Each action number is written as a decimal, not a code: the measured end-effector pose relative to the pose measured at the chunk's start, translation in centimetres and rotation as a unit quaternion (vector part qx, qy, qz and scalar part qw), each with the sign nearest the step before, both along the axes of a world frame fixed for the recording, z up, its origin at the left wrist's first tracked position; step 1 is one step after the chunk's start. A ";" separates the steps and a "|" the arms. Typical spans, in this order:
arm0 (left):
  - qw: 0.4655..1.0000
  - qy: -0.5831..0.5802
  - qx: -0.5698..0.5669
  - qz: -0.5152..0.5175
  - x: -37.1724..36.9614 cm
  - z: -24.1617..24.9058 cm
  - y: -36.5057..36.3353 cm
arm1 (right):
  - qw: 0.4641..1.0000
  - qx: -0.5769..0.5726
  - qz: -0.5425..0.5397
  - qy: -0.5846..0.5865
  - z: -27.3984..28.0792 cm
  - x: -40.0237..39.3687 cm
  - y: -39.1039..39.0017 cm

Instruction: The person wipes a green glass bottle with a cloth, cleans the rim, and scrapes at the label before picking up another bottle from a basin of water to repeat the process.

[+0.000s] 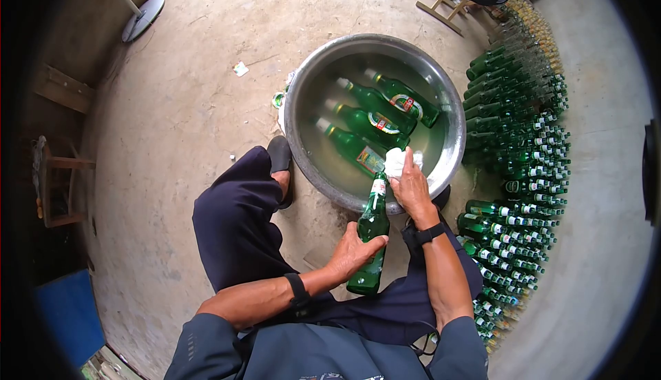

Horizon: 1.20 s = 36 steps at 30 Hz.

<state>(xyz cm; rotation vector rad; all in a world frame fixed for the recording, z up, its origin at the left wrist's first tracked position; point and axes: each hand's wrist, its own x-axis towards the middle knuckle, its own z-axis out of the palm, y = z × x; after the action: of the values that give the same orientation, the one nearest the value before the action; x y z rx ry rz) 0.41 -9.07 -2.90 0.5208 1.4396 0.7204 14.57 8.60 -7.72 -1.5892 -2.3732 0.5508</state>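
My left hand [352, 254] is wrapped around the body of a green glass bottle [372, 232], which slants with its neck away from me. A torn white label shows on that neck. Close to the bottle's mouth, my right hand [412, 188] grips a crumpled white wad [396, 162], perhaps cloth or paper. Beyond both hands, a large round metal basin [308, 157] holds cloudy water. Several green bottles [372, 119] lie in it, some with labels on their sides. The fingers of my right hand partly cover the wad.
Rows of green bottles [513, 232] line the right side by the wall. At the back right stands a wooden chair or stool [441, 11] near another person's foot. A wooden frame [69, 163] and a blue panel [71, 311] are at left. White scraps [240, 69] lie on the floor.
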 end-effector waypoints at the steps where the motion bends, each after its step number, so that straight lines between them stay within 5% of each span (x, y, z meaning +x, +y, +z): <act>1: 1.000 -0.005 0.000 0.001 0.0 -0.1 0.0 | 0.998 -0.044 -0.007 -0.043 -0.4 0.0 0.0; 6: 1.000 0.005 0.005 0.003 -0.1 -0.3 0.0 | 0.997 -0.060 -0.025 0.043 0.9 0.3 0.2; 10: 0.999 -0.027 0.013 0.045 0.6 -1.0 0.1 | 0.992 -0.080 -0.038 0.094 6.9 -0.9 -2.0; 14: 0.997 -0.053 0.013 0.047 0.5 -1.0 0.6 | 0.995 -0.050 0.081 0.040 10.0 -1.2 -5.0; 24: 0.997 -0.050 0.037 0.056 1.0 -0.3 0.8 | 0.989 -0.122 0.051 0.060 3.8 -2.4 -4.1; 28: 0.995 -0.060 0.043 0.063 1.0 0.0 1.0 | 0.954 -0.204 0.011 0.218 3.9 -2.4 -2.5; 31: 0.995 -0.070 0.056 0.050 0.4 2.0 1.4 | 0.856 -0.336 -0.054 0.389 4.8 -2.4 -2.0; 36: 0.988 -0.108 0.092 0.061 -0.1 2.5 1.9 | 0.771 -0.410 -0.096 0.477 4.9 -0.8 -1.9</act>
<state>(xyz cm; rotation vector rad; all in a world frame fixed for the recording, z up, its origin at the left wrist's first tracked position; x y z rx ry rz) 0.31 -7.13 -0.41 0.4823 1.2166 0.9836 13.82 6.74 -2.86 -1.2225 -1.1852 1.9521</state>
